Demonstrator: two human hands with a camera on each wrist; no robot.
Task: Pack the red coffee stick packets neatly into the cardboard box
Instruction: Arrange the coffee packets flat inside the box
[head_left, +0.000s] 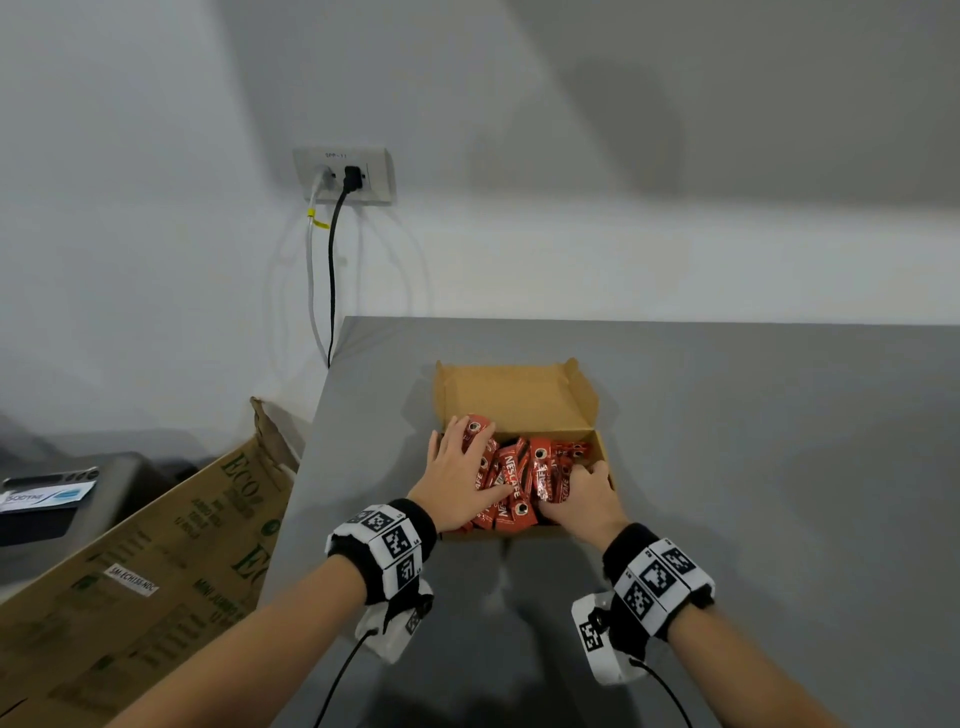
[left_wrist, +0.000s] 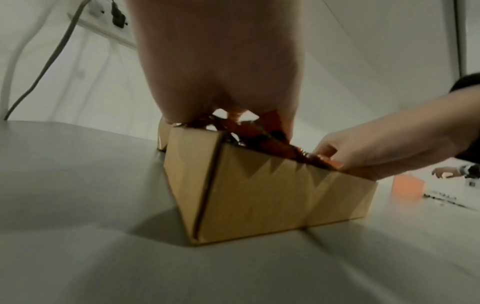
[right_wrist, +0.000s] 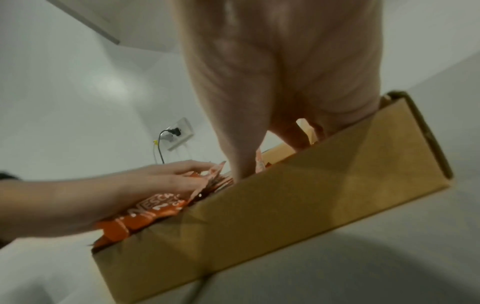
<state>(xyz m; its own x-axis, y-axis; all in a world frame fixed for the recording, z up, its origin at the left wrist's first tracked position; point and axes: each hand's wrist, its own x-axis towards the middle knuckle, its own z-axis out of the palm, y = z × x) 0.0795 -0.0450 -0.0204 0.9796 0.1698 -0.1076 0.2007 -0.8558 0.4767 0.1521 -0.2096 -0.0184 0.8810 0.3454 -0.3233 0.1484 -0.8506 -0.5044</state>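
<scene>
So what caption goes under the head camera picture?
Left hand and right hand press red coffee packets into the open cardboard box.

Packets (head_left: 511, 480) in box (head_left: 519, 387) on table (head_left: 727, 441), carton (head_left: 156, 561) to its left

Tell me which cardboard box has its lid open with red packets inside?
The small cardboard box on the grey table, under both hands. The red packets fill it. The big printed carton leaning beside the table shows none.

Wall socket (head_left: 344, 175) with two cables above large printed carton (head_left: 156, 561).
</scene>
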